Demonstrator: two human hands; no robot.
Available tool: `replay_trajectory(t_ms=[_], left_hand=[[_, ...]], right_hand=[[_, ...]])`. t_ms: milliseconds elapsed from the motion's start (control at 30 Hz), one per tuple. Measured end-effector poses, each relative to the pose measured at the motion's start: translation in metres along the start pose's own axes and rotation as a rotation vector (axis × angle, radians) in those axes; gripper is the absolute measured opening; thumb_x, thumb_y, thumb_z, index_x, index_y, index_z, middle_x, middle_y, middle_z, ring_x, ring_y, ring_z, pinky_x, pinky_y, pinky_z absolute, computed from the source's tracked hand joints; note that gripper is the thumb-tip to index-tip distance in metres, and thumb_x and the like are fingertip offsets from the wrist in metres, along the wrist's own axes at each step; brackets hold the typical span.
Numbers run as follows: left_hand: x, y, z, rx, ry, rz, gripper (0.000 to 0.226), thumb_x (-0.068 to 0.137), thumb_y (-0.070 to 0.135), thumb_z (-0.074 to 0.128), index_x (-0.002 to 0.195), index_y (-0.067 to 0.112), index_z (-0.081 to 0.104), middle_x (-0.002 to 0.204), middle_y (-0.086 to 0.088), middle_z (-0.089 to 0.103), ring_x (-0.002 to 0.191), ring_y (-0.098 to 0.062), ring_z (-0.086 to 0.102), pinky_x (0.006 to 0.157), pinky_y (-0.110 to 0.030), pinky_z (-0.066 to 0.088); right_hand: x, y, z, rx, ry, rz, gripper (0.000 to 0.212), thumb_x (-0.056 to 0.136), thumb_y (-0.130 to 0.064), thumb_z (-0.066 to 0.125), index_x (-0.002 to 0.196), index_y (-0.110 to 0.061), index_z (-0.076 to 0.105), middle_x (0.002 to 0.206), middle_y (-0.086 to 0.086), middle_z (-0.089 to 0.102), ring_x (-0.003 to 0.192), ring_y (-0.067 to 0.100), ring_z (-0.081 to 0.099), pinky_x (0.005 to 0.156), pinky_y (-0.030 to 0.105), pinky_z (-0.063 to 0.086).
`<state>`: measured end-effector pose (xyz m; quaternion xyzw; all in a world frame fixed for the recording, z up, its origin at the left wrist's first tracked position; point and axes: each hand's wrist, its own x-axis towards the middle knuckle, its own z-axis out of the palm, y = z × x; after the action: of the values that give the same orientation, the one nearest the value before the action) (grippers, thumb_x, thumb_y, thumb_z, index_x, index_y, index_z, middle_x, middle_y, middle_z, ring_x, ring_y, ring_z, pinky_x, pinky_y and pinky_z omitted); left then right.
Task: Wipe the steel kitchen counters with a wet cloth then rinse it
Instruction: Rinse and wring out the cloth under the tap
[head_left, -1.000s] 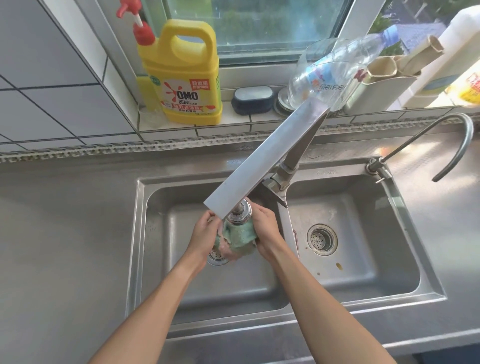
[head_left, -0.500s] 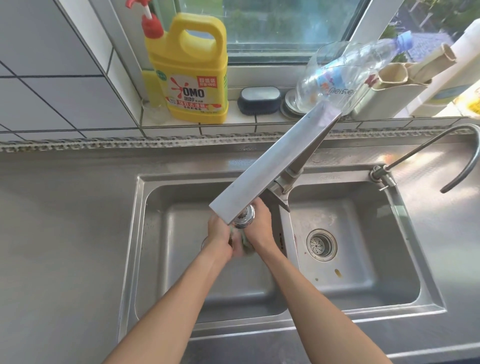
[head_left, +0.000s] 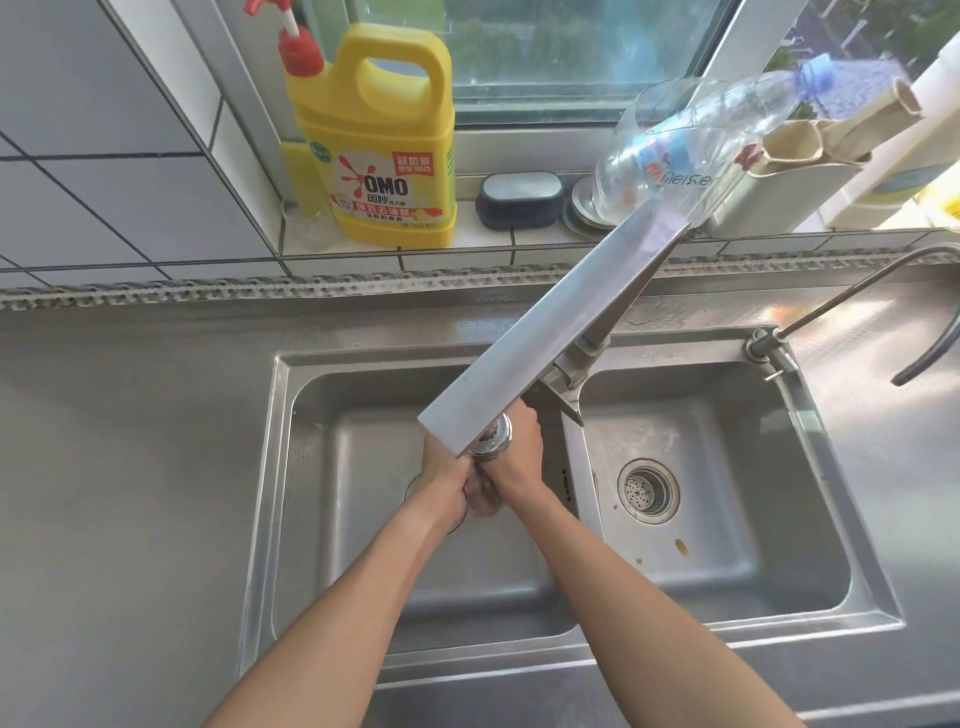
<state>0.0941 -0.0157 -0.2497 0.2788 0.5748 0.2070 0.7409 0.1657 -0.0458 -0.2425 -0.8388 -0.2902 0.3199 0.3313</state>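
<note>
My left hand (head_left: 448, 478) and my right hand (head_left: 517, 457) are pressed together over the left basin of the steel double sink (head_left: 283, 467), just under the faucet head (head_left: 493, 439). Both close around the cloth (head_left: 482, 494), of which only a small blurred bunch shows between the palms. The flat steel faucet spout (head_left: 550, 338) runs diagonally above my hands and hides part of my fingers. Steel counter (head_left: 130, 467) lies to the left of the sink.
On the window ledge stand a yellow OMO detergent jug (head_left: 379, 140), a red-topped spray bottle (head_left: 296, 52), a dark soap box (head_left: 522, 200) and a tilted clear plastic bottle (head_left: 691, 145). A thin curved second tap (head_left: 852, 306) rises at the right. The right basin drain (head_left: 648, 491) is uncovered.
The green-pink cloth, spread between my hands a second ago, is now squeezed into a tight bunch between them. My hands have closed together under the faucet head.
</note>
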Motion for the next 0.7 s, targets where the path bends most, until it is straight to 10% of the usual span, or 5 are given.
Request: replay_trajectory(t_ms=[167, 333, 467, 567, 700], left_hand=[[0.014, 0.005, -0.011, -0.23, -0.021, -0.102, 0.024, 0.089, 0.024, 0.055, 0.067, 0.023, 0.046, 0.051, 0.008, 0.053, 0.047, -0.011, 0.048, 0.049, -0.02, 0.039], [0.001, -0.016, -0.003, 0.031, -0.048, 0.062, 0.022, 0.092, 0.016, 0.064, 0.073, 0.023, 0.058, 0.065, 0.003, 0.061, 0.062, -0.014, 0.054, 0.06, -0.027, 0.04], [0.005, 0.002, -0.009, -0.099, -0.046, -0.009, 0.015, 0.077, 0.025, 0.065, 0.064, 0.022, 0.057, 0.058, 0.006, 0.059, 0.053, -0.01, 0.054, 0.055, -0.021, 0.042], [0.012, 0.004, -0.014, -0.165, -0.067, -0.101, 0.053, 0.095, 0.025, 0.054, 0.042, 0.021, 0.053, 0.047, 0.009, 0.053, 0.04, -0.008, 0.05, 0.044, -0.013, 0.041], [-0.002, -0.008, -0.021, 0.165, -0.119, 0.02, 0.037, 0.101, 0.023, 0.059, 0.068, 0.023, 0.077, 0.076, 0.004, 0.077, 0.069, -0.01, 0.072, 0.062, -0.024, 0.055]], right_hand=[[-0.036, 0.005, 0.009, -0.017, -0.076, -0.063, 0.017, 0.07, -0.03, 0.046, 0.065, -0.013, 0.044, 0.054, 0.0, 0.05, 0.059, 0.032, 0.047, 0.057, 0.035, 0.037], [0.001, 0.006, -0.006, -0.053, 0.037, 0.022, 0.024, 0.097, -0.037, 0.057, 0.102, -0.014, 0.056, 0.084, 0.001, 0.066, 0.089, 0.037, 0.065, 0.071, 0.038, 0.047], [-0.02, 0.007, 0.005, -0.034, -0.011, -0.071, 0.017, 0.086, -0.032, 0.054, 0.085, -0.015, 0.053, 0.081, 0.008, 0.07, 0.079, 0.04, 0.064, 0.069, 0.045, 0.053], [-0.038, 0.009, 0.017, -0.022, -0.053, -0.088, 0.018, 0.082, -0.028, 0.052, 0.076, -0.011, 0.05, 0.072, 0.011, 0.068, 0.069, 0.038, 0.061, 0.066, 0.048, 0.054], [0.001, 0.019, 0.002, -0.047, -0.035, -0.039, 0.011, 0.088, -0.027, 0.064, 0.091, -0.018, 0.058, 0.084, 0.004, 0.071, 0.076, 0.029, 0.063, 0.069, 0.042, 0.053]])
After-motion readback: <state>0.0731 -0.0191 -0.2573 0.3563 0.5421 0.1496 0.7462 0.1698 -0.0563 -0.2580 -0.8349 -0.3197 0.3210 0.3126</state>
